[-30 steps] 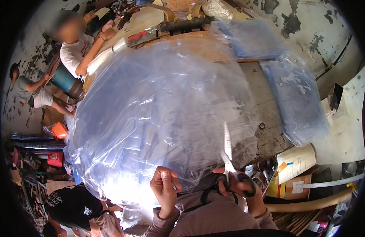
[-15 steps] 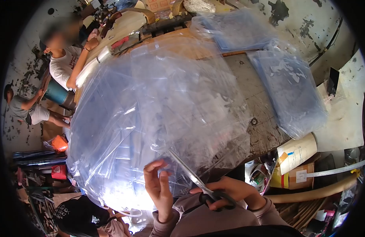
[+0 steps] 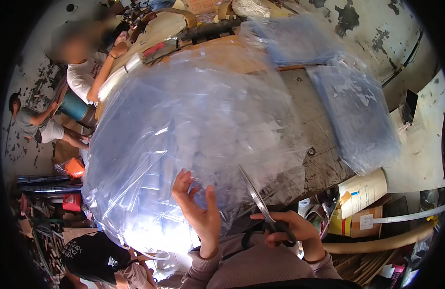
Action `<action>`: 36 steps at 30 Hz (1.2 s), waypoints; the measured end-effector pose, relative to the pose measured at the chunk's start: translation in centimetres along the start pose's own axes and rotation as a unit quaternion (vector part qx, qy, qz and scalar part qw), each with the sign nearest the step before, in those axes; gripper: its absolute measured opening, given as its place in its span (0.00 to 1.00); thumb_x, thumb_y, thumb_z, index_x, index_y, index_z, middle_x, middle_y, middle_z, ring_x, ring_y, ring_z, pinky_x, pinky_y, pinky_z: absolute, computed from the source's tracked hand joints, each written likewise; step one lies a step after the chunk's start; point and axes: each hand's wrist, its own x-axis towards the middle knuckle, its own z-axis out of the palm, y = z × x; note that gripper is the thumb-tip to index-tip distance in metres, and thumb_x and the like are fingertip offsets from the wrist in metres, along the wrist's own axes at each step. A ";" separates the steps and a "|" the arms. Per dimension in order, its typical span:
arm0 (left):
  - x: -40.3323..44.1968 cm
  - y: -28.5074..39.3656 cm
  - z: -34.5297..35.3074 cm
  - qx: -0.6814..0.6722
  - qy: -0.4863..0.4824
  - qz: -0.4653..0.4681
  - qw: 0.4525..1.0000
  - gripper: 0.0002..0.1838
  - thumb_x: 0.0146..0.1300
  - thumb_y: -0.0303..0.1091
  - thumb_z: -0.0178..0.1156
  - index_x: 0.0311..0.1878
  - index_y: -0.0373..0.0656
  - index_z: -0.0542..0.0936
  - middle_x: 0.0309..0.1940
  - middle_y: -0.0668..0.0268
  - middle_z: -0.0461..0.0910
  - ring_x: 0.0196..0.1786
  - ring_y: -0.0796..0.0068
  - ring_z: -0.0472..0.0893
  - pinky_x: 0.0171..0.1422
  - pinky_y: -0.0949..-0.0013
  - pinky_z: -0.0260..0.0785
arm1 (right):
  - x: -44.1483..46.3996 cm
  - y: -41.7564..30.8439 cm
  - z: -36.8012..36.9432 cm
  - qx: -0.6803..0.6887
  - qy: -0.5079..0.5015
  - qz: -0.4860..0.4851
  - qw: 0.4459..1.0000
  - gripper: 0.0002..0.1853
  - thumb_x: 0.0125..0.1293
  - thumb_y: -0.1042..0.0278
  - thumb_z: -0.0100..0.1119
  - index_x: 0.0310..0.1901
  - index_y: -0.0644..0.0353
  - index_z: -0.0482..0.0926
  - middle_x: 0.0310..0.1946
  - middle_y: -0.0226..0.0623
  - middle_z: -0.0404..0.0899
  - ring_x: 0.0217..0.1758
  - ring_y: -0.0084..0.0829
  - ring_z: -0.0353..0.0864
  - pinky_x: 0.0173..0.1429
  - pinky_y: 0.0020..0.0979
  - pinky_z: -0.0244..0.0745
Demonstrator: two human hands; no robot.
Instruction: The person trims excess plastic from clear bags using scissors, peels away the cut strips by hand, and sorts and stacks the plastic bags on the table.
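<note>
My right hand [image 3: 301,227] grips the black handles of a pair of scissors [image 3: 254,192]. Their long metal blades lie close together and point up and left over the clear plastic sheeting [image 3: 203,111]. To the left of the blades, my left hand [image 3: 199,212] is raised at the near edge of the sheeting, its fingers bent and its thumb held apart. No firm hold shows there; whether its fingertips touch the clear film I cannot tell. The sheeting lies in a wide, wrinkled, glossy heap across the table [image 3: 307,118].
Folded stacks of clear plastic lie at the back [image 3: 299,41] and at the right [image 3: 355,115]. A phone [image 3: 409,107] is beyond them. Cardboard boxes [image 3: 367,221] stand low at right. One person [image 3: 82,79] works at the far left; another in a black cap [image 3: 94,257] is near-left.
The scissors and my right hand have shifted right, and the blades now point more steeply upward. My left hand has risen slightly, its thumb farther from the fingers. The view has shifted a little.
</note>
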 end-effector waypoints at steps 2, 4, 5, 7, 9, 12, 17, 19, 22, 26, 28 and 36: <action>-0.2 -0.3 0.1 0.003 0.009 -0.003 1.000 0.23 0.56 0.20 0.55 0.56 0.38 0.64 0.56 0.57 0.64 0.53 0.69 0.68 0.55 0.66 0.62 | 0.3 -0.1 0.2 -0.006 0.008 0.007 1.000 0.32 0.60 0.68 0.61 0.65 0.59 0.61 0.24 0.30 0.78 0.27 0.19 0.78 0.34 0.21 0.72; -0.1 -0.3 0.1 -0.074 0.018 -0.013 0.997 0.22 0.57 0.19 0.54 0.55 0.37 0.64 0.51 0.60 0.67 0.47 0.73 0.69 0.52 0.70 0.62 | 0.5 -0.1 0.5 -0.012 0.018 0.014 1.000 0.31 0.60 0.68 0.61 0.65 0.59 0.61 0.22 0.30 0.78 0.26 0.19 0.78 0.34 0.21 0.72; -0.2 -0.2 0.1 -0.073 0.019 -0.013 0.997 0.22 0.57 0.19 0.54 0.55 0.37 0.64 0.51 0.60 0.67 0.47 0.73 0.69 0.52 0.70 0.62 | 0.5 0.0 0.5 -0.026 0.024 0.008 0.999 0.30 0.60 0.68 0.61 0.64 0.60 0.62 0.22 0.29 0.77 0.26 0.18 0.77 0.33 0.21 0.71; -0.4 0.4 0.0 -0.161 0.004 -0.046 0.986 0.22 0.58 0.20 0.54 0.56 0.38 0.62 0.46 0.64 0.69 0.46 0.78 0.68 0.51 0.75 0.61 | 0.4 0.1 0.5 -0.041 0.026 0.003 0.999 0.30 0.61 0.68 0.60 0.64 0.60 0.63 0.21 0.29 0.77 0.25 0.18 0.77 0.33 0.21 0.71; -0.7 1.1 0.4 -0.189 0.009 -0.037 0.981 0.23 0.57 0.19 0.55 0.56 0.38 0.63 0.46 0.64 0.69 0.45 0.78 0.69 0.50 0.76 0.61 | 0.2 0.2 0.7 -0.054 0.026 0.003 0.998 0.25 0.62 0.68 0.59 0.61 0.61 0.67 0.19 0.28 0.76 0.24 0.17 0.75 0.31 0.21 0.70; -1.3 1.7 0.5 -0.232 -0.001 -0.018 0.973 0.23 0.55 0.16 0.57 0.54 0.37 0.63 0.45 0.62 0.70 0.45 0.77 0.71 0.51 0.75 0.62 | -0.2 -0.7 1.3 -0.024 0.050 0.055 0.997 0.20 0.63 0.68 0.56 0.56 0.63 0.72 0.18 0.28 0.74 0.22 0.17 0.74 0.30 0.21 0.70; -1.3 2.0 0.3 -0.246 -0.034 -0.004 0.969 0.24 0.51 0.13 0.60 0.51 0.35 0.65 0.42 0.58 0.76 0.45 0.75 0.76 0.52 0.74 0.65 | -0.7 -1.3 1.6 0.014 0.100 0.093 0.991 0.17 0.64 0.70 0.54 0.53 0.65 0.75 0.17 0.27 0.73 0.21 0.17 0.72 0.28 0.20 0.70; -1.4 2.1 0.3 -0.250 -0.040 -0.019 0.967 0.24 0.50 0.13 0.60 0.51 0.35 0.65 0.40 0.59 0.76 0.45 0.76 0.75 0.52 0.74 0.64 | -0.7 -1.4 1.7 0.007 0.107 0.095 0.990 0.16 0.64 0.70 0.54 0.52 0.65 0.75 0.17 0.27 0.73 0.21 0.17 0.72 0.28 0.20 0.70; -1.5 2.1 0.2 -0.251 -0.049 -0.029 0.966 0.24 0.50 0.13 0.60 0.50 0.35 0.65 0.39 0.60 0.76 0.45 0.76 0.74 0.53 0.73 0.64 | -0.4 -1.6 1.9 0.001 0.110 0.087 0.990 0.15 0.64 0.70 0.54 0.51 0.66 0.76 0.17 0.27 0.72 0.21 0.17 0.72 0.28 0.20 0.69; -1.5 2.1 0.1 -0.237 -0.050 -0.005 0.970 0.21 0.51 0.13 0.60 0.48 0.33 0.66 0.39 0.55 0.80 0.44 0.76 0.78 0.51 0.75 0.66 | -0.3 -1.7 2.1 0.005 0.111 0.088 0.990 0.15 0.64 0.71 0.54 0.50 0.67 0.76 0.17 0.27 0.72 0.20 0.17 0.72 0.27 0.20 0.69; -1.5 2.2 0.1 -0.238 -0.051 -0.007 0.970 0.21 0.51 0.13 0.60 0.48 0.33 0.67 0.39 0.55 0.80 0.43 0.76 0.78 0.50 0.75 0.66 | -0.3 -1.7 2.1 0.004 0.112 0.091 0.989 0.14 0.64 0.71 0.54 0.50 0.67 0.76 0.17 0.27 0.72 0.20 0.17 0.72 0.27 0.20 0.69; -1.7 1.8 0.0 -0.212 -0.037 0.018 0.976 0.18 0.51 0.15 0.61 0.45 0.33 0.69 0.38 0.56 0.80 0.40 0.77 0.78 0.45 0.76 0.66 | -0.4 -1.2 2.4 -0.017 0.122 0.094 0.988 0.14 0.63 0.70 0.55 0.49 0.65 0.77 0.16 0.27 0.72 0.19 0.16 0.72 0.27 0.19 0.69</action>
